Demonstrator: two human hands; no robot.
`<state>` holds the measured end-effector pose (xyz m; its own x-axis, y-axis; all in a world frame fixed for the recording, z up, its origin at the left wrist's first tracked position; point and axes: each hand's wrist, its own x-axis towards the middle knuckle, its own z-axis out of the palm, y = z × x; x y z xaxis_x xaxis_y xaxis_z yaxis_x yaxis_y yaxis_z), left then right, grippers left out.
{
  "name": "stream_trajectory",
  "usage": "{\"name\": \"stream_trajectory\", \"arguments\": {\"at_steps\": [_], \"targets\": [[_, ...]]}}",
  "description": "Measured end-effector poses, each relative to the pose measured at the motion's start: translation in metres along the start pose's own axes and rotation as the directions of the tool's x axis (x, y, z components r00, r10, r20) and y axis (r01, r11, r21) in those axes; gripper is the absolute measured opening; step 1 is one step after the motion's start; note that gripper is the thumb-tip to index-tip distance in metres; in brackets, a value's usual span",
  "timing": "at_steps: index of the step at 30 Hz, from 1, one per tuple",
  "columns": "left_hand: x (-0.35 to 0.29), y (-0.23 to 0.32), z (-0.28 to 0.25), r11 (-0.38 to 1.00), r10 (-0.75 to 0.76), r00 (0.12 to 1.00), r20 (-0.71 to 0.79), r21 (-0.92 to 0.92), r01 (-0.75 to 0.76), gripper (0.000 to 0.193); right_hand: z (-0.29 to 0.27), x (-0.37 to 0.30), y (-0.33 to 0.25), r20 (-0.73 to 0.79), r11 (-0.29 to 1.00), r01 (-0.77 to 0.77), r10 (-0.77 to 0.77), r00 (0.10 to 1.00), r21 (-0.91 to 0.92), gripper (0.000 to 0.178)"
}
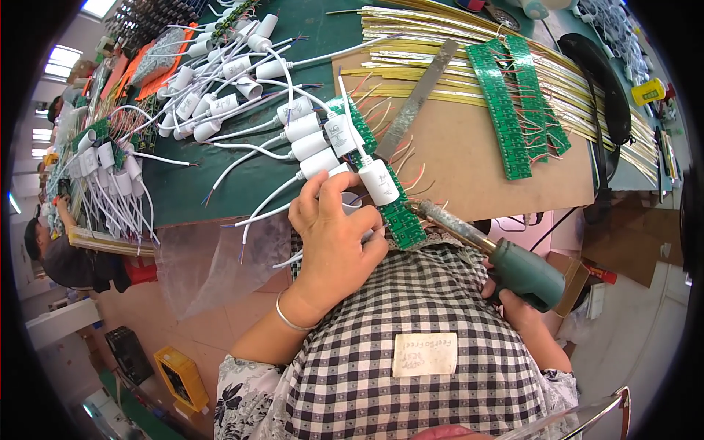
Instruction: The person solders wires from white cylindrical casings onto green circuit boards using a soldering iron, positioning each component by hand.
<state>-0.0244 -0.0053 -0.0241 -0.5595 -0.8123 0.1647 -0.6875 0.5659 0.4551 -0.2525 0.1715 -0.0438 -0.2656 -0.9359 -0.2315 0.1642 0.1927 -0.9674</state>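
My left hand (330,246) is at the table's front edge, its fingers curled round a white cylindrical cap (352,199) that they partly hide. Right beside it, another white cap with a cable (379,182) lies over a green circuit board strip (405,226). My right hand (517,308) grips the green handle of a soldering iron (524,273). The iron's metal shaft points left, with its tip close to the strip's edge and its thin wires. Whether the tip touches anything I cannot tell. Several more white caps with cables (302,128) line the strip.
A steel ruler (418,99) lies on a brown board (469,161). Beyond are wired green circuit boards (502,110) and a bundle of yellowish strips (418,33). More white capped cables (209,110) pile up at the far left. Another person (62,249) works at the left.
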Motion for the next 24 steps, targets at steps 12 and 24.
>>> {"name": "stream_trajectory", "arguments": {"at_steps": [12, 24], "targets": [[0.000, -0.001, -0.001, 1.000, 0.000, 1.000, -0.006, -0.013, 0.000, 0.009, -0.030, 0.002, 0.031, 0.372, 0.649, 0.421, -0.221, 0.901, -0.633, 0.039], [-0.002, -0.004, 0.002, 0.999, 0.017, 0.999, -0.029, -0.033, -0.018, 0.009, -0.023, -0.001, 0.029, 0.099, 0.832, 0.053, 0.001, 0.995, -0.552, 0.033]]}}
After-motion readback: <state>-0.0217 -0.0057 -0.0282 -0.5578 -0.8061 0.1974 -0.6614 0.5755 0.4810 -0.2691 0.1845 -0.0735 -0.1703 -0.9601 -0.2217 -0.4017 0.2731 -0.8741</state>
